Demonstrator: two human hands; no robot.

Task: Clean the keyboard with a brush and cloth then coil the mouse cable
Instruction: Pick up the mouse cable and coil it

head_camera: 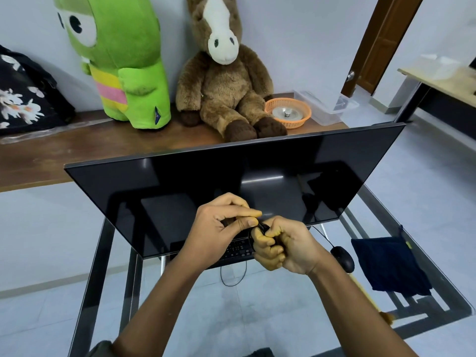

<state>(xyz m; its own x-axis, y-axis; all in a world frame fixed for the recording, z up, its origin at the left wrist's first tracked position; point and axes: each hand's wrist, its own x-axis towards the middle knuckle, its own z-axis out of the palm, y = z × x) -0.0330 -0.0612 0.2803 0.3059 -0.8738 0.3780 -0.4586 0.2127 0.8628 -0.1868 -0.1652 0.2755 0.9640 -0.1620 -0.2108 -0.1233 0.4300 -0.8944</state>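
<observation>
Resting against pale walls behind a glass tabletop [438, 287]: two plush toys on a wooden bench. Leaning forward across the glass, dominating the frame: a dark monitor [231, 181]. Lying partly hidden beneath its lower edge: the black keyboard [238, 249]. Draping over the tabletop's right side: a dark blue cloth [389, 266], with the brush [386, 316] barely showing beside the right forearm. Sitting just left of the cloth: the black mouse [342, 258]. Working above the keyboard: left hand [219, 228] pinching, right hand [283, 248] fisting, both grips closing on bunched mouse cable [323, 234]. Trailing slack from the fist to the mouse, another loop dangling below the keyboard. Likely handling as thin, light, springy and slippery; probably best pinching the bundle at its middle, keeping loops from unwinding.
</observation>
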